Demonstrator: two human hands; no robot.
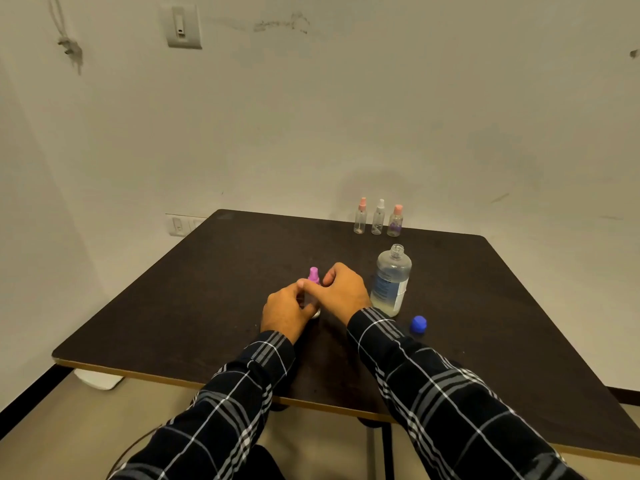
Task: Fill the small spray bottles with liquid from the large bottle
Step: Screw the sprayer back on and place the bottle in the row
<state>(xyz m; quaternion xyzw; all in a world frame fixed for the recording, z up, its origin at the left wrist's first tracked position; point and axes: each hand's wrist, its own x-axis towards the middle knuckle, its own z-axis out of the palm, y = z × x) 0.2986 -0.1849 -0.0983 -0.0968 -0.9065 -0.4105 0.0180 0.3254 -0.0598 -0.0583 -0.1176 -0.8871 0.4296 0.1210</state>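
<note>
A small clear spray bottle with a purple top (pixel 313 276) stands upright on the dark table (pixel 214 292), mostly hidden between my hands. My left hand (pixel 285 311) grips its body from the left. My right hand (pixel 343 292) curls around it from the right, thumb near the purple top. Just right of my right hand stands the large clear bottle (pixel 391 280), uncapped and partly filled with liquid. Its blue cap (pixel 418 323) lies on the table in front of it.
Three more small spray bottles stand in a row at the table's far edge: a pink-topped one (pixel 360 216), a white-topped one (pixel 378 217) and a pink-capped one (pixel 395 220). The wall rises right behind them.
</note>
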